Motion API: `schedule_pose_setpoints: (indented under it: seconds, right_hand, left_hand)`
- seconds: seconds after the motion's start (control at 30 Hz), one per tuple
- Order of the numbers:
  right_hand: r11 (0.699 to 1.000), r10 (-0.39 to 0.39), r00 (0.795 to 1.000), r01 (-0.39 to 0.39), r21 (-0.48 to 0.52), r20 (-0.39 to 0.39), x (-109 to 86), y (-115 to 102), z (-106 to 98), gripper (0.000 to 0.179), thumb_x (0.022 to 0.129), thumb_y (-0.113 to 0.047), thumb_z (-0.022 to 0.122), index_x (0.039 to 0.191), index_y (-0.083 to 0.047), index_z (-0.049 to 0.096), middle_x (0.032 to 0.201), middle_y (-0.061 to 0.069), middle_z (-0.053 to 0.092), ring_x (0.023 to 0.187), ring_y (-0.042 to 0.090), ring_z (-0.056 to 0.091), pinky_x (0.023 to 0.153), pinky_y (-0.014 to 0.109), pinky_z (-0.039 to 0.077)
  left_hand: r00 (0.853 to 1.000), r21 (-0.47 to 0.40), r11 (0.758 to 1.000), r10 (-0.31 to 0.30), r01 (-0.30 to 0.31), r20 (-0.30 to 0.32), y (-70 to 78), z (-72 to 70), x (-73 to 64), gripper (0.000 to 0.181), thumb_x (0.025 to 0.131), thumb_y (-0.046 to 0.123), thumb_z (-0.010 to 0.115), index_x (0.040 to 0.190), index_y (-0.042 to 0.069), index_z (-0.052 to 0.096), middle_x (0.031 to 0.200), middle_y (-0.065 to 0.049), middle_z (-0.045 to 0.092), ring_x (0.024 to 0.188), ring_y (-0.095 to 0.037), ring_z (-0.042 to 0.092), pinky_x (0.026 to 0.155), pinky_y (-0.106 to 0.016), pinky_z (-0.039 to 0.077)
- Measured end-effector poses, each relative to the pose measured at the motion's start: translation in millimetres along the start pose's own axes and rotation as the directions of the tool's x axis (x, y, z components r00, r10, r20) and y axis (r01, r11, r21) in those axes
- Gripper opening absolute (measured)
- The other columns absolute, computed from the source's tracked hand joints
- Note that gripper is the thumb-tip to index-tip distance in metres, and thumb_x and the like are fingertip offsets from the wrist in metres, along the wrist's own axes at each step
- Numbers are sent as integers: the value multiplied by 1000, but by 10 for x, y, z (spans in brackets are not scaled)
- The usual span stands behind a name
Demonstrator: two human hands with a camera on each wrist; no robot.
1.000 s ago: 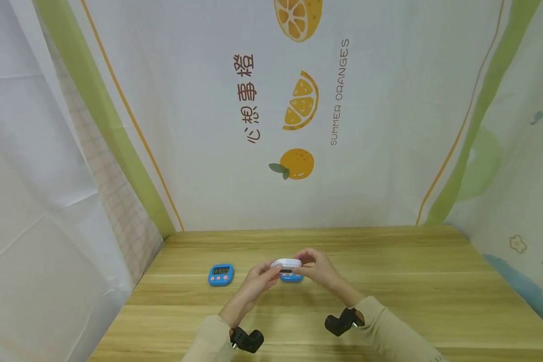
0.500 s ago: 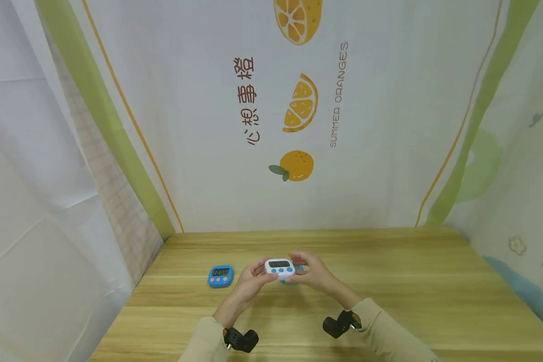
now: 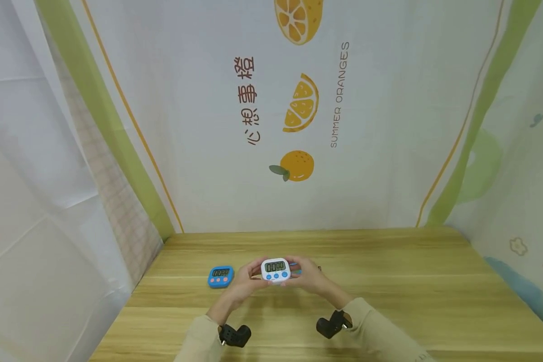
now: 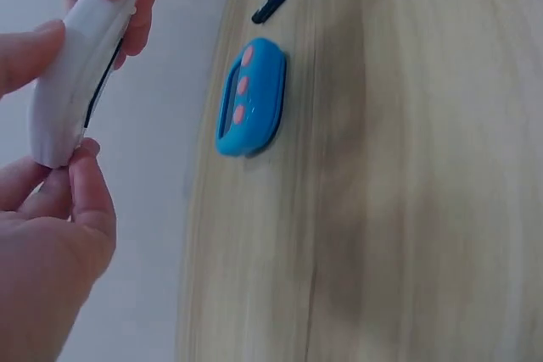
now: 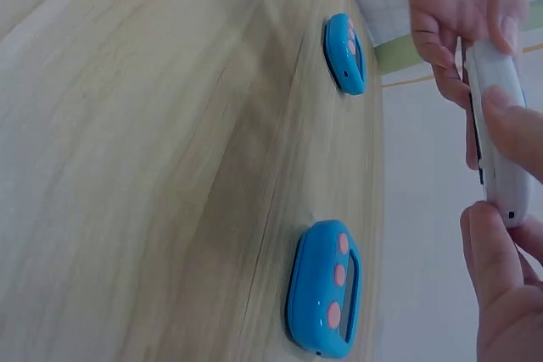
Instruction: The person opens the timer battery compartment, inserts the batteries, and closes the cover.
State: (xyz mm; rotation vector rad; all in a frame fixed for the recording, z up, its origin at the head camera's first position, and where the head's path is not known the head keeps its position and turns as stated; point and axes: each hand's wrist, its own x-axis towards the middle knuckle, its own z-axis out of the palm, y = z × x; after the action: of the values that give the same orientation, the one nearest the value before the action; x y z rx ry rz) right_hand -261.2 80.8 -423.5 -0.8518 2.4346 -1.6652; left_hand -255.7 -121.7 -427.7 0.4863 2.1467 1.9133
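Note:
A white digital kitchen timer point(image 3: 276, 271) with blue buttons is held up off the table between both hands, its face toward the head camera and zeros on its display. My left hand point(image 3: 242, 285) grips its left end, thumb along the lower edge and fingers behind. On the opposite end, my right hand point(image 3: 311, 277) pinches it the same way. Both wrist views show the timer's back point(image 4: 72, 74) and thin edge. Behind the right hand lies a second, blue timer point(image 4: 259, 99), mostly hidden in the head view. Another blue timer point(image 3: 220, 277) with pink buttons lies left of the hands.
A small dark cylinder point(image 4: 270, 6), apparently a battery, lies on the wooden table point(image 3: 389, 291) beyond the nearer blue timer. A printed white curtain point(image 3: 366, 191) hangs at the table's back edge, with more cloth on both sides.
Both hands have tilted the white timer from edge-on until its face shows, and shifted it slightly left. Its digits now read clearly. The left blue timer stays in place.

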Motion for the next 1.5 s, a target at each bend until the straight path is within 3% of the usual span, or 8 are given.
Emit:
schedule_pose_setpoints:
  seconds: [0.27, 0.57, 1.03, 1.13, 1.23, 1.3, 1.37, 1.5]
  right_hand:
    - [999, 25, 997, -29, -45, -78, 334, 201, 235, 64, 73, -6, 72, 126, 10, 40, 118, 22, 48, 102, 34, 52, 80, 25, 49]
    - [993, 114, 978, -109, 37, -173, 500, 315, 523, 60, 71, 6, 70, 121, 17, 40, 114, 29, 49, 100, 39, 53, 78, 28, 50]
    - [982, 187, 967, -188, 10, -174, 560, 509, 868, 55, 71, 13, 64, 120, 18, 40, 108, 29, 54, 96, 34, 56, 72, 32, 52]
    - [978, 181, 965, -197, -71, -192, 567, 528, 898, 52, 71, 10, 65, 119, 16, 43, 106, 26, 57, 96, 31, 57, 74, 33, 51]
    - [971, 159, 964, -191, -141, -212, 572, 524, 918, 49, 71, 9, 65, 116, 15, 47, 103, 23, 59, 95, 29, 57, 75, 35, 51]
    - [968, 146, 965, -185, -169, -219, 576, 518, 926, 47, 70, 9, 64, 114, 15, 48, 103, 23, 59, 95, 29, 57, 76, 35, 50]
    - [964, 136, 964, -182, -195, -229, 581, 515, 934, 47, 70, 9, 65, 114, 15, 49, 102, 23, 59, 94, 29, 57, 74, 35, 50]
    - [958, 128, 962, -183, -221, -241, 588, 508, 934, 44, 70, 9, 65, 111, 14, 51, 98, 21, 61, 88, 25, 58, 69, 32, 51]
  left_hand:
    - [980, -13, 1000, -23, 21, -197, -43, -176, 31, 58, 78, -4, 63, 128, -12, 35, 123, -29, 43, 114, -36, 43, 88, -31, 45]
    - [907, 2, 998, -53, 59, -418, -246, -182, 76, 52, 76, -13, 58, 124, -18, 36, 123, -33, 41, 113, -39, 43, 91, -35, 43]
    - [852, 10, 991, -111, 135, -512, -579, -159, 96, 52, 73, -24, 49, 122, -24, 32, 123, -39, 35, 115, -44, 37, 92, -43, 39]
    - [851, 46, 996, -42, 77, -524, -918, -230, 214, 53, 73, -22, 53, 123, -21, 34, 123, -37, 37, 115, -42, 39, 91, -41, 41]
    - [840, 126, 990, 121, -64, -529, -1615, -428, 450, 54, 72, -18, 57, 123, -15, 40, 121, -30, 46, 112, -29, 47, 87, -28, 45]
    - [833, 167, 978, 195, -125, -518, -1928, -526, 556, 54, 71, -17, 59, 123, -13, 42, 120, -26, 49, 111, -23, 49, 85, -23, 46]
    - [823, 199, 974, 201, -109, -532, -1889, -497, 543, 53, 71, -18, 58, 122, -13, 42, 120, -27, 49, 111, -24, 49, 87, -25, 45]
    - [822, 223, 975, 110, 21, -559, -1115, -227, 275, 49, 74, -20, 51, 121, -19, 38, 120, -34, 43, 113, -39, 42, 92, -39, 40]
